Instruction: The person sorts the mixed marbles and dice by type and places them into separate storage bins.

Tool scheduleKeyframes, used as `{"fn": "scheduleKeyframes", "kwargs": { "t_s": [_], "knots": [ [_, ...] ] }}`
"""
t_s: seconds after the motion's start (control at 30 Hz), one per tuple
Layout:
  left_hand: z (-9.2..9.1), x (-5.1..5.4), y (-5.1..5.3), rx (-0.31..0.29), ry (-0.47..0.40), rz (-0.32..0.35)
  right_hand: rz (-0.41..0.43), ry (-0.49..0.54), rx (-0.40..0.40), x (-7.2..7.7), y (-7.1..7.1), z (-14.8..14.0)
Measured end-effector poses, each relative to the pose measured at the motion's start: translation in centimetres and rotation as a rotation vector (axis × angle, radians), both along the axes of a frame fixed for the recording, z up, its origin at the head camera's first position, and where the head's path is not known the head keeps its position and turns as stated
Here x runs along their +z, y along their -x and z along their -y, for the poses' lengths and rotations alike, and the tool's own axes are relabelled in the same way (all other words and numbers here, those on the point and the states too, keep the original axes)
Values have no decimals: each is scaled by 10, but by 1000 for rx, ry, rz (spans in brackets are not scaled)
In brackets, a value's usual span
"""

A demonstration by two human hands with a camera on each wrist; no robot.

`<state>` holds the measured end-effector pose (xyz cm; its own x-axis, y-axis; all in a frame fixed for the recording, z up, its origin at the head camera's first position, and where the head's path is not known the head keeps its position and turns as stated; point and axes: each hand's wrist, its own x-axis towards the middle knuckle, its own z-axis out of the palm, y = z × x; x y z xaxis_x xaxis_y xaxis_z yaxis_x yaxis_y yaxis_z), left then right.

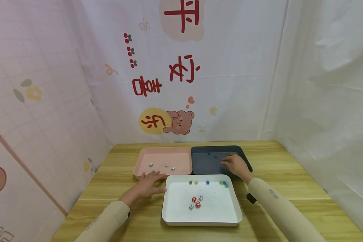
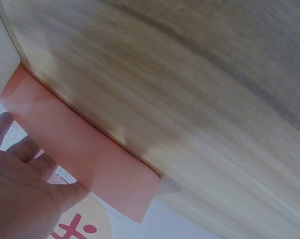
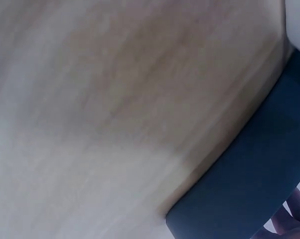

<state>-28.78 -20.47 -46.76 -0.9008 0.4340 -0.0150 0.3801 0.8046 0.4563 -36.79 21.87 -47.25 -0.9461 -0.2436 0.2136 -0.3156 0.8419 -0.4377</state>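
My left hand (image 1: 149,186), fingers spread, lies at the near rim of the pink tray (image 1: 139,160), its thumb beside the left wall of the white tray (image 1: 172,220). In the left wrist view its fingers (image 2: 70,194) reach over the pink wall. Over the dark blue tray (image 1: 199,169) is my right hand (image 1: 237,167), fingers pointing left and somewhat bent; whether they hold anything is too small to tell. Two small blue pieces (image 1: 209,153) lie in that tray. White dice (image 1: 167,165) lie in the pink tray. Red dice (image 1: 198,204) and pale dice (image 1: 191,206) sit mid white tray.
Along the white tray's far side lie small coloured pieces: a brownish-red one (image 1: 190,182), a blue one (image 1: 207,182) and a green one (image 1: 226,185) among them. The three trays nearly touch on a wooden table (image 1: 290,188). Printed cloth (image 1: 230,84) encloses the table's back and sides.
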Motion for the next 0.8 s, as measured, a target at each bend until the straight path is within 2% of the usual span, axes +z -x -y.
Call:
{"fn": "scheduleKeyframes", "kwargs": {
  "t_s": [0.23,0.47,0.8],
  "knots": [
    [1,0,1,-6,-3,2,44,74,27,-2,-7,2],
    [1,0,1,-1,-6,5,44,116,76,-1,-13,5],
    [-1,2,2,1,-10,11,53,124,133,4,-29,3]
  ]
}}
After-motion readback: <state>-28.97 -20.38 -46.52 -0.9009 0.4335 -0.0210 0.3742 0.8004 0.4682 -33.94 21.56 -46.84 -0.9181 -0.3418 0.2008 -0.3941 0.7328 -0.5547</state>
